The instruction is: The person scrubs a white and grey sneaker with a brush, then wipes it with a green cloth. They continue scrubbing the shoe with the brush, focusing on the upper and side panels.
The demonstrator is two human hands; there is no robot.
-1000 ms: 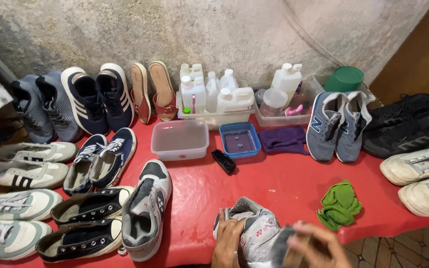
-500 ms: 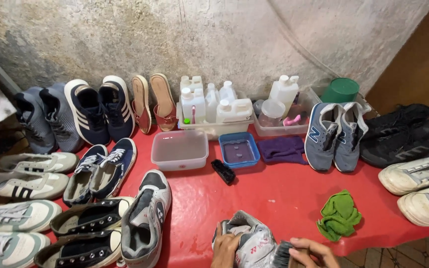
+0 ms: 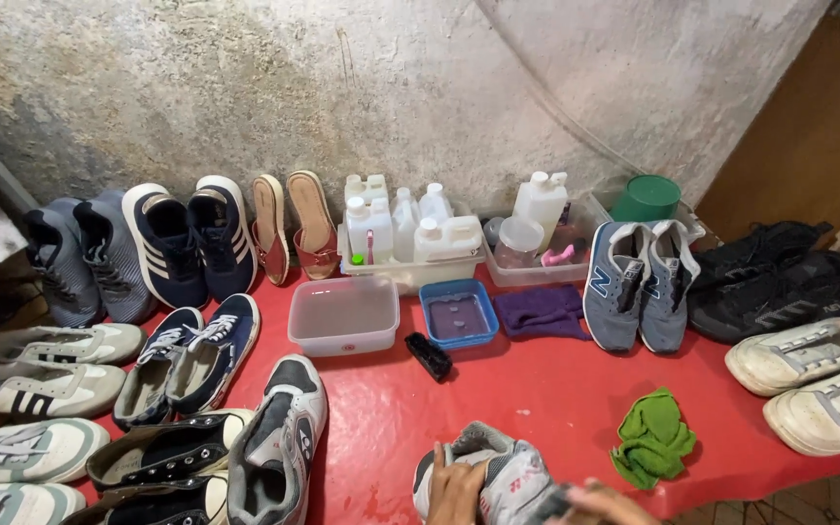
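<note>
We have the grey and white sneaker (image 3: 498, 476) at the near edge of the red bench (image 3: 537, 408), just left of the crumpled green cloth (image 3: 651, 437). Our left hand (image 3: 456, 489) lies on the shoe's left side, fingers wrapped over the collar, so that grip is clamped on the sneaker. Our right hand (image 3: 607, 504) sits at the shoe's right, mostly cut off by the lower edge and blurred; it seems to press a dark object against the shoe, but we cannot tell whether that grip is closed.

Compared with a second ago, the hands and shoe have slid lower in view, and less of the right hand shows now. The head has tilted up a little, so more of the far wall appears. The shoe itself seems turned slightly, its toe now pointing more to the right. We judge that the work on this sneaker is under way, with the left hand steadying it.

Nothing else has moved: the clear tub (image 3: 344, 313), the blue tray (image 3: 458, 313), the purple cloth (image 3: 540, 311) and the small black brush (image 3: 430, 356) lie where they did.
</note>
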